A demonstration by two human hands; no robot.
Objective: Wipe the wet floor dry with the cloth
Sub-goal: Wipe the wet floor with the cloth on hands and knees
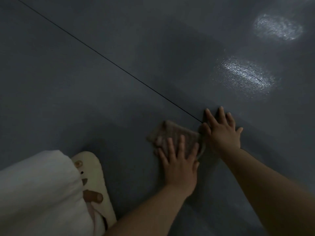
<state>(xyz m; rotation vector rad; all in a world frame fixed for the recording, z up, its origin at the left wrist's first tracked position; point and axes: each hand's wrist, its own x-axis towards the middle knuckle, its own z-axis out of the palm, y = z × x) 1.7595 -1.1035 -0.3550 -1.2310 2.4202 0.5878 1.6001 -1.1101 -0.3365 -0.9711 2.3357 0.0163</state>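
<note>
Spanning the whole view, dark grey floor [119, 48], with two glistening patches [247, 74] at two o'clock, well apart from the brown cloth [177, 132] at five o'clock. Could leave those patches wet if wiping stays near. Could skid the bracing palm on damp floor. Left hand [179, 166] flat, fingers spread, pressing cloth; right hand [221, 132] flat on floor, released, beside the cloth.

Cream sandal [95, 176], white garment [39, 193]

Bare forearms [265, 184]; white garment [39, 193]; cream slipper [95, 178].
</note>
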